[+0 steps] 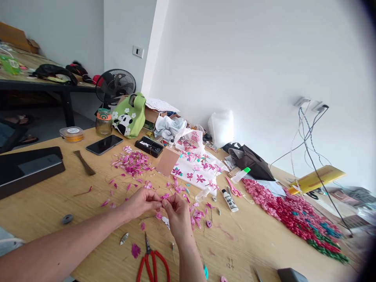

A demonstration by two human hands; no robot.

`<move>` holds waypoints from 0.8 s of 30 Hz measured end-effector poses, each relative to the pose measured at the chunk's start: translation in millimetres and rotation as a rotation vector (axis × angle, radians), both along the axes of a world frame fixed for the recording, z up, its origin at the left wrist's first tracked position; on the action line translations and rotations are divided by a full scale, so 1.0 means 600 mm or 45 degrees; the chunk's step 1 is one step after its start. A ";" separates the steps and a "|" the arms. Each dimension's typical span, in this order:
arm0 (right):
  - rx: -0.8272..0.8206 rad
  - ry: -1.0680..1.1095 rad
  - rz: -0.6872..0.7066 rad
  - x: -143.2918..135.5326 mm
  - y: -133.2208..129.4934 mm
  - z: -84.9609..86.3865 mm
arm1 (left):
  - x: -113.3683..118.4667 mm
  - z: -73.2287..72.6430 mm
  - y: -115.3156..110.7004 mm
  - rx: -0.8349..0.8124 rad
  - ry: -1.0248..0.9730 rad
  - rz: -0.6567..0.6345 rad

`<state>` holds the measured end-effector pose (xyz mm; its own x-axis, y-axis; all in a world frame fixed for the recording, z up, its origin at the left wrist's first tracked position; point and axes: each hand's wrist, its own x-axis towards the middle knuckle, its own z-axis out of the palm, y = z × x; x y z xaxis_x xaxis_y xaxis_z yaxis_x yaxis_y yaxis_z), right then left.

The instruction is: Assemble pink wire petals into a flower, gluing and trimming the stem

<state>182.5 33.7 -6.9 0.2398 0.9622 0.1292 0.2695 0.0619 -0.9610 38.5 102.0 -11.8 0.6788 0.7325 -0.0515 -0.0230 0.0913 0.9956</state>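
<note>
Over the middle of the wooden table (111,219), my left hand (146,203) and my right hand (176,213) meet at the fingertips. Both are pinched closed around a small pink petal piece (165,196), partly hidden by the fingers. Loose pink petals (133,161) are heaped beyond my left hand, and more petals (197,215) lie right of my right hand. Red-handled pliers (151,262) rest nearer to me, below the hands. A dark pink petal (135,250) lies left of them.
Pink scissors (233,188), a glue bottle (229,200) and a heap of red and pink pieces (288,207) lie to the right. A phone (104,144), a jar (103,122), a green panda bag (129,117) and a black case (149,146) stand or lie farther back.
</note>
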 end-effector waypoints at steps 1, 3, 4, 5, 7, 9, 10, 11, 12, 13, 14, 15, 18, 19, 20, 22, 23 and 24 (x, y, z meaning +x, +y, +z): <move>0.001 0.036 0.009 -0.001 0.000 -0.002 | -0.001 0.000 0.001 0.024 0.019 -0.005; -0.005 0.093 0.017 -0.003 0.001 -0.001 | -0.002 0.000 0.003 0.071 0.050 -0.006; -0.012 0.098 0.010 -0.004 0.000 0.001 | -0.003 -0.001 0.004 0.095 0.063 -0.001; -0.023 0.090 0.000 -0.004 0.000 0.004 | -0.003 -0.002 0.005 0.121 0.076 0.012; -0.040 0.054 0.004 -0.004 -0.002 0.011 | -0.004 -0.003 0.008 0.186 0.116 0.026; -0.049 0.015 0.031 -0.004 -0.005 0.018 | -0.005 -0.005 0.010 0.262 0.168 0.043; -0.051 -0.012 0.039 -0.005 -0.006 0.019 | -0.005 -0.005 0.010 0.301 0.196 0.053; -0.053 -0.054 0.029 -0.007 -0.007 0.019 | -0.005 -0.005 0.010 0.339 0.223 0.066; -0.050 -0.112 -0.002 -0.009 -0.007 0.017 | -0.005 -0.005 0.008 0.375 0.245 0.079; -0.038 -0.186 -0.049 -0.012 -0.007 0.013 | -0.004 -0.004 0.006 0.413 0.264 0.094; -0.016 -0.267 -0.103 -0.016 -0.007 0.009 | -0.004 -0.004 0.003 0.463 0.279 0.116; 0.014 -0.348 -0.159 -0.020 -0.007 0.003 | -0.003 -0.003 0.000 0.524 0.291 0.141; 0.089 -0.502 -0.272 -0.028 -0.007 -0.012 | 0.000 -0.003 -0.007 0.738 0.298 0.239; 0.097 -0.516 -0.284 -0.029 -0.007 -0.016 | 0.002 -0.004 -0.008 0.794 0.293 0.261; 0.102 -0.520 -0.289 -0.028 -0.007 -0.018 | 0.003 -0.005 -0.008 0.825 0.284 0.270; 0.111 -0.525 -0.282 -0.024 -0.007 -0.019 | 0.005 -0.007 -0.006 0.818 0.274 0.257; 0.115 -0.528 -0.273 -0.021 -0.007 -0.018 | 0.006 -0.008 -0.004 0.781 0.274 0.238; 0.119 -0.530 -0.263 -0.019 -0.007 -0.017 | 0.007 -0.009 -0.003 0.721 0.272 0.215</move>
<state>171.4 29.6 -16.9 0.3345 0.8793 0.3390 0.6466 0.0475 -0.7613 42.5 100.5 -17.1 0.5689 0.7821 0.2541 0.2136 -0.4390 0.8727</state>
